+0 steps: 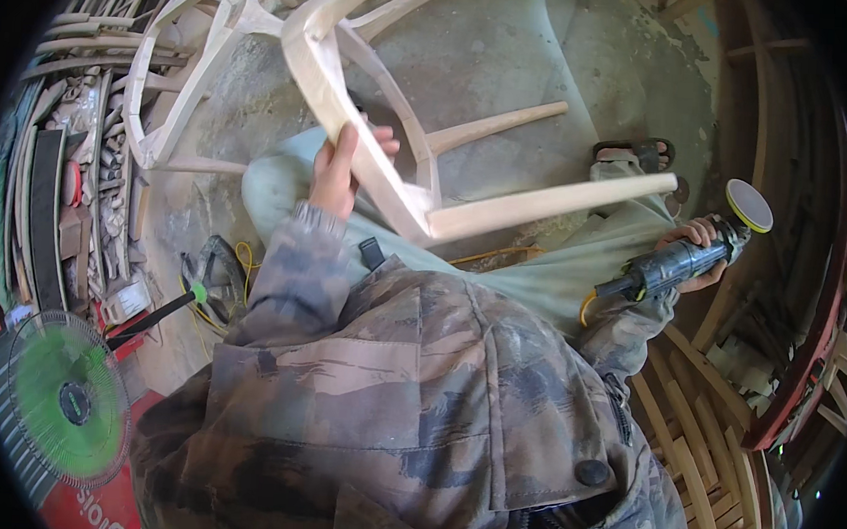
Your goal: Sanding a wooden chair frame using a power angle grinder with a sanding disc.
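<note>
A pale wooden chair frame (378, 174) lies tilted across my lap, one leg pointing right and another toward the far side. My left hand (337, 169) grips its side rail, thumb on the near face and fingers curled round behind. Off to the right, my right hand (702, 250) is wrapped round a dark handheld power sander (668, 268). The sander's round pad (749, 205), white with a yellow rim, faces up and away from the chair frame. A yellow cord leaves the tool's rear end. Part of the right hand's fingers is hidden behind the tool body.
Another bare chair frame (140, 106) stands at the far left. Wood strips and offcuts (103, 166) are piled along the left side. A green-bladed fan (67, 404) is at the lower left. Wooden slats (701, 451) lie at the lower right, by a red-edged shelf (801, 380).
</note>
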The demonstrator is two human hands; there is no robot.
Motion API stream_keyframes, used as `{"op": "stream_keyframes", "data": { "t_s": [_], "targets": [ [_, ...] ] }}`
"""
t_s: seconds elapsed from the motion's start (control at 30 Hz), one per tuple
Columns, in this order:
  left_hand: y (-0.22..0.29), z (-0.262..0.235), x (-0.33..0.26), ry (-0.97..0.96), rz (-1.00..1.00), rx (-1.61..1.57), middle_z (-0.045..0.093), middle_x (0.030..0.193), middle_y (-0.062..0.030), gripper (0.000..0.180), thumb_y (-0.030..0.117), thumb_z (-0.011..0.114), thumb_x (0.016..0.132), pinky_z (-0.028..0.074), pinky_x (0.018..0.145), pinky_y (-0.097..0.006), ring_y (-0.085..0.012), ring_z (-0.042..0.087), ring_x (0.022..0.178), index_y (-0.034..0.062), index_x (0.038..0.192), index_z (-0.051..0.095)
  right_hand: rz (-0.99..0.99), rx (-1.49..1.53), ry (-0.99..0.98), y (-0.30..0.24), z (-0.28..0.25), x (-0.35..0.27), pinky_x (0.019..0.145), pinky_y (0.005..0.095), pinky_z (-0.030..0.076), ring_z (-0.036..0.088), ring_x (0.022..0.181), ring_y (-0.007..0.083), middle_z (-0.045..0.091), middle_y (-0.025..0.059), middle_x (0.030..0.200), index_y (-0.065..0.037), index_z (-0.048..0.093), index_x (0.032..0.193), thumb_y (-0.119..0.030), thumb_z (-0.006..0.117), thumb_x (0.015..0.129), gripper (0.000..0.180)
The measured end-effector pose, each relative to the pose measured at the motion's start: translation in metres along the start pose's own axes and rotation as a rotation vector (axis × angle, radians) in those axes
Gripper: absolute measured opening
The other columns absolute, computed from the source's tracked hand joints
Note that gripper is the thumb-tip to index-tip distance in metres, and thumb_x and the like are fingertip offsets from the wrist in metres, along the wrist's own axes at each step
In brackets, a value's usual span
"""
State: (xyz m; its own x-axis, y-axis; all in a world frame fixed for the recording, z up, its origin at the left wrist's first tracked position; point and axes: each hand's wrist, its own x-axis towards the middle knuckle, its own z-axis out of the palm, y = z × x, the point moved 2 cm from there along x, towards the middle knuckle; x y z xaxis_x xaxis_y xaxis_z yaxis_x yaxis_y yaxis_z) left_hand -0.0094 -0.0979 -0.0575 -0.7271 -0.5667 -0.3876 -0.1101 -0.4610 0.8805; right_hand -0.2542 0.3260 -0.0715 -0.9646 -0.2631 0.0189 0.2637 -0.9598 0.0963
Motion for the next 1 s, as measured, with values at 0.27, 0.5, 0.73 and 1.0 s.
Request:
{"op": "stream_keyframes", "data": {
  "t_s": [0.27, 0.5, 0.73, 1.0],
  "targets": [
    [0.015, -0.002, -0.009, 0.109, -0.065, -0.23, 0.061, 0.109, -0.0186, 0.095, 0.079, 0.05, 0.082, 0.051, 0.082, -0.044, -0.0304, 0.062, 0.089, 0.0009, 0.135, 0.043, 0.071, 0.041, 0.042, 0.011, -0.009, 0.007, 0.081, 0.03, 0.051, 0.057, 0.084, 0.015, 0.053, 0.0032, 0.094, -0.003, 0.047, 0.108, -0.019, 0.078, 0.071, 0.05],
    [0.012, 0.014, -0.01, 0.099, -0.07, -0.216, 0.054, 0.082, -0.0086, 0.092, 0.075, 0.052, 0.084, 0.044, 0.072, -0.04, -0.022, 0.051, 0.072, -0.0005, 0.135, 0.042, 0.057, 0.034, 0.051, 0.006, -0.001, 0.003, 0.08, 0.0295, 0.051, 0.057, 0.083, 0.0152, 0.053, 0.0037, 0.094, -0.002, 0.048, 0.106, -0.02, 0.079, 0.07, 0.051],
    [0.002, -0.001, -0.015, -0.099, -0.057, -0.219, 0.061, 0.102, -0.0166, 0.107, 0.085, 0.051, 0.074, 0.047, 0.082, -0.043, -0.0288, 0.058, 0.088, -0.0007, 0.137, 0.041, 0.09, 0.031, 0.074, 0.007, -0.002, 0.006, 0.081, 0.0298, 0.05, 0.056, 0.083, 0.0154, 0.052, 0.0028, 0.092, -0.004, 0.048, 0.105, -0.02, 0.078, 0.069, 0.05],
    [0.038, -0.093, 0.139, -0.255, 0.05, -0.663, 0.048, 0.128, -0.0233, 0.102, 0.077, 0.06, 0.074, 0.048, 0.091, -0.045, -0.0323, 0.052, 0.108, -0.0019, 0.135, 0.041, 0.146, -0.05, 0.07, 0.009, 0.0, 0.009, 0.084, 0.0315, 0.049, 0.054, 0.089, 0.0165, 0.049, 0.0057, 0.099, -0.003, 0.045, 0.112, -0.022, 0.074, 0.075, 0.051]
  ]
}}
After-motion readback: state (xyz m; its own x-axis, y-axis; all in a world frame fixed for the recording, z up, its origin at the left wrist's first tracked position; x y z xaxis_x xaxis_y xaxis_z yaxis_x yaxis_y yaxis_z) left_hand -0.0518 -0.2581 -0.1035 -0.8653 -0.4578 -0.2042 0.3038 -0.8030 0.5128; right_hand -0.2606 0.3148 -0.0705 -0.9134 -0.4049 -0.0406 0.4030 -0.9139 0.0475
